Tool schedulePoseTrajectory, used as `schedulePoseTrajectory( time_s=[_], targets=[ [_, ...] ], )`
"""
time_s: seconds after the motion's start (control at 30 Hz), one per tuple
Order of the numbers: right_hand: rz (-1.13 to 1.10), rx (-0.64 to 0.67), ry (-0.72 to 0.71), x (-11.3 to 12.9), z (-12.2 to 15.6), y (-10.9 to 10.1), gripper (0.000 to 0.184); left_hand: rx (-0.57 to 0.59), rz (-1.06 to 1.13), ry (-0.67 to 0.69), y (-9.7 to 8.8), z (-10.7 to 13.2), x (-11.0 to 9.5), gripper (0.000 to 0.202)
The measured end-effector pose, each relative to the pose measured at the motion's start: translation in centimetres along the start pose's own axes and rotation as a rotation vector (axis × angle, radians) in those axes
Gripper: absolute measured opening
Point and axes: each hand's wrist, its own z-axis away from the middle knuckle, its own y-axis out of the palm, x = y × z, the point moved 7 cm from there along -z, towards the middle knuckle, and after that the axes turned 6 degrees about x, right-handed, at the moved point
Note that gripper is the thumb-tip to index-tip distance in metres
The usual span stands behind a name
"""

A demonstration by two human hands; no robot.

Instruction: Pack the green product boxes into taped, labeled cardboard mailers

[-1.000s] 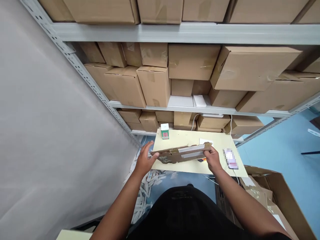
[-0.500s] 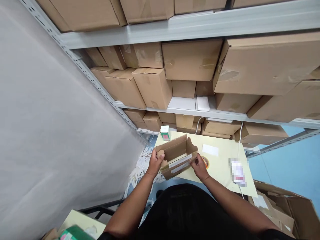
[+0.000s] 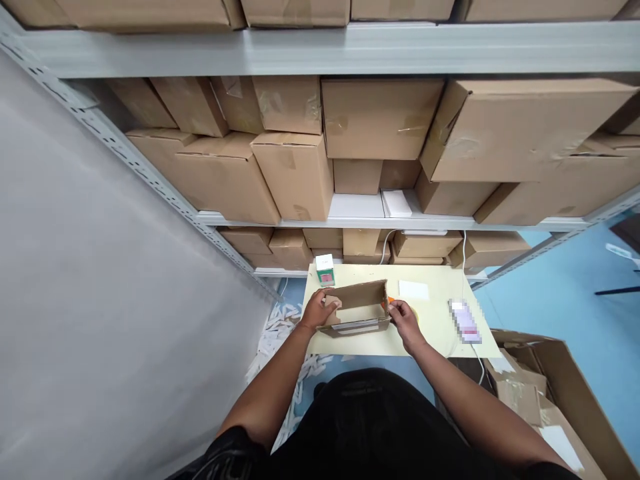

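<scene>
A small brown cardboard box [image 3: 359, 296], opened into shape with white strips on its near side, stands on a pale yellow table [image 3: 435, 333]. My left hand [image 3: 320, 309] grips the box's left end, thumb over the edge. My right hand [image 3: 403, 316] holds its right end. A roll of orange tape [image 3: 389, 301] peeks out behind the box's right corner, mostly hidden. A small green and white carton [image 3: 325, 269] stands upright at the table's far left corner.
A white label [image 3: 413, 289] and a blurred phone [image 3: 463, 321] with a cable lie on the table's right part. Grey shelving packed with cardboard boxes [image 3: 380, 120] rises behind. Paper strips [image 3: 280, 327] litter the blue floor; an open large carton [image 3: 555, 380] sits at right.
The flat cardboard piece has been unfolded into an open box and set down on the table. Both hands shifted to its ends. The view has tilted slightly.
</scene>
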Motion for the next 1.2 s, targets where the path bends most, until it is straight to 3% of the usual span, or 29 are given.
schedulePoseTrajectory(
  time_s=[0.1, 0.2, 0.33, 0.43, 0.5, 0.67, 0.73, 0.93, 1.1, 1.2],
  targets=[
    [0.015, -0.002, 0.048, -1.5, 0.5, 0.5, 0.048, 0.063, 0.005, 0.007, 0.3, -0.9, 1.2, 0.042],
    [0.139, -0.03, 0.009, -2.5, 0.8, 0.7, 0.048, 0.089, 0.004, -0.005, 0.9, -1.3, 1.8, 0.042],
    [0.286, -0.104, -0.09, -2.9, 0.6, 0.3, 0.048, 0.046, -0.023, -0.022, 1.6, -1.5, 1.5, 0.048],
    [0.389, -0.111, -0.218, -1.9, 0.6, -0.5, 0.039, -0.013, -0.124, 0.045, 1.6, -1.6, 0.3, 0.057],
    [0.419, -0.037, -0.3, -1.3, 1.2, -1.0, 0.034, -0.034, -0.203, 0.108, 1.5, -1.6, -0.6, 0.049],
    [0.36, 0.305, -0.34, -1.6, 4.3, -1.6, 0.052, -0.057, -0.24, 0.131, 1.5, -1.4, -1.5, 0.021],
    [0.39, 0.345, -0.359, -1.9, 5.1, -1.4, 0.059, -0.06, -0.221, 0.142, 1.6, -1.3, -1.8, 0.017],
    [0.443, -0.004, -0.247, -2.0, 3.1, -0.7, 0.039, 0.088, -0.084, 0.084, 2.0, -0.5, -1.5, 0.027],
    [0.467, -0.066, -0.185, -2.1, 2.2, -0.3, 0.04, 0.135, 0.09, -0.039, 1.1, 0.7, -0.8, 0.033],
    [0.441, -0.093, -0.172, -2.6, 2.4, -0.4, 0.046, 0.105, 0.12, -0.032, 0.7, 1.2, -1.5, 0.033]
  ],
)
